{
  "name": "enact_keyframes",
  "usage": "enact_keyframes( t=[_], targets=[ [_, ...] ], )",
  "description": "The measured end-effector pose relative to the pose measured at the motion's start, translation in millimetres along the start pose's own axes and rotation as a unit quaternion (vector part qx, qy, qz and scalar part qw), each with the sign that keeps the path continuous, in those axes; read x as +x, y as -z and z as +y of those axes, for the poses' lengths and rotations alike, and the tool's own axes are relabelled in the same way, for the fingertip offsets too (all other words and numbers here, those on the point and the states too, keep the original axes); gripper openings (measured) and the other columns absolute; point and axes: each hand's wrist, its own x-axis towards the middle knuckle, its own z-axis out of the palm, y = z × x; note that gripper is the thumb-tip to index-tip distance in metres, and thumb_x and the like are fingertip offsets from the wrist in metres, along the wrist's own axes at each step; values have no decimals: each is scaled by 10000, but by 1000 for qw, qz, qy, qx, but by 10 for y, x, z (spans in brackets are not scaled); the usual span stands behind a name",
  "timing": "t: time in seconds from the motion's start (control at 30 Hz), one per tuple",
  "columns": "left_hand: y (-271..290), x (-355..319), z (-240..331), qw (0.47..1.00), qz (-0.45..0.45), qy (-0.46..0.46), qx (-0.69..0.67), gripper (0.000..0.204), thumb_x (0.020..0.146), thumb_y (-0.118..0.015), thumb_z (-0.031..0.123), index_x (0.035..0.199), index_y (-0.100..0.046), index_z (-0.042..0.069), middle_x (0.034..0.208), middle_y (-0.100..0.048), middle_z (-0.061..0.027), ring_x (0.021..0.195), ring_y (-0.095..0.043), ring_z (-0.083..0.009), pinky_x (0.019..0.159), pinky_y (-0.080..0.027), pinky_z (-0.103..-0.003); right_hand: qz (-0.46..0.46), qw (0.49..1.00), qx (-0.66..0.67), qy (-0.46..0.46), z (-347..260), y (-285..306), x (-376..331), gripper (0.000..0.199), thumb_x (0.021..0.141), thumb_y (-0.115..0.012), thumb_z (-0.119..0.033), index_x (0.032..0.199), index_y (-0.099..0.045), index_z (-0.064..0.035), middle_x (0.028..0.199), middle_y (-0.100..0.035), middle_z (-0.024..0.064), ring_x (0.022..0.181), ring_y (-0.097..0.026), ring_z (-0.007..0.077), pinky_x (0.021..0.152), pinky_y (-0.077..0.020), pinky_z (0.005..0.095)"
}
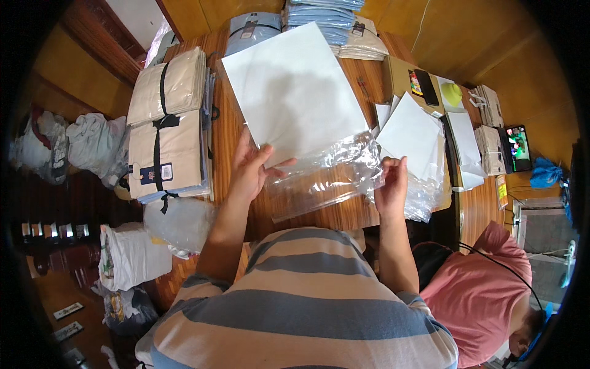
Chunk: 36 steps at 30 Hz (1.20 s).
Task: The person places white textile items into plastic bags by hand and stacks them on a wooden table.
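Note:
A white rectangular sheet is held up at a tilt over the wooden table. Clear plastic of a bag extends below the sheet's lower edge and shows along its left side; whether the sheet is fully inside I cannot tell. My left hand grips the bag's left edge by the sheet's lower corner, thumb in front and some fingers behind the plastic. At the bag's right edge, my right hand pinches the film between thumb and fingers. Just beyond it lie loose white sheets and a heap of clear bags.
Strapped stacks of packed beige garments stand at the left. Blue packed garments are piled at the back. A cardboard box with a dark phone is at the right. A person in a pink shirt sits at lower right.

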Motion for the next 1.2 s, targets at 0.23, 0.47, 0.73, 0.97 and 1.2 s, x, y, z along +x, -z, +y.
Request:
enact_keyframes(
  t=[0.23,0.47,0.73,0.97,1.2],
  targets=[
    [-75,-45,-238,981,-143,43,121,614,1000,-564,95,1518,-236,64,1343,-551,-199,940,-714,-274,643,-660,-327,-96,960,-261,-14,-347,-157,-62,371,968,-662,-263,1190,-637,34,958,-713,59,895,-654,133,813,-517,274],
    [387,629,-559,952,75,-35,296,327,961,-686,227,1183,-576,14,1124,-673,-150,901,-693,-178,642,-560,-287,187,867,-412,210,-939,739,493,326,943,-710,-155,1173,-596,46,959,-694,75,786,-623,114,656,-494,241],
    [639,1512,-720,784,207,-41,584,465,829,-828,274,1051,-550,-25,899,-629,-78,770,-651,-153,640,-537,-291,254,608,-741,132,-739,2265,914,579,886,-759,-276,1289,-520,63,935,-694,170,768,-642,288,751,-521,398],
    [1150,1162,-453,960,143,101,218,401,916,-722,163,1192,-504,-31,1092,-647,-164,829,-722,-275,663,-624,-322,303,579,-706,273,-504,1642,344,504,912,-711,-205,1291,-501,52,1334,-449,242,1253,-468,385,1007,-432,455],
    [1103,451,-305,970,132,141,148,503,992,-604,117,1435,-372,59,1220,-604,-173,939,-724,-370,673,-652,-357,30,762,-576,294,75,158,-14,342,885,-706,-106,1178,-583,23,1251,-575,220,1182,-544,362,980,-443,463]
  ],
)
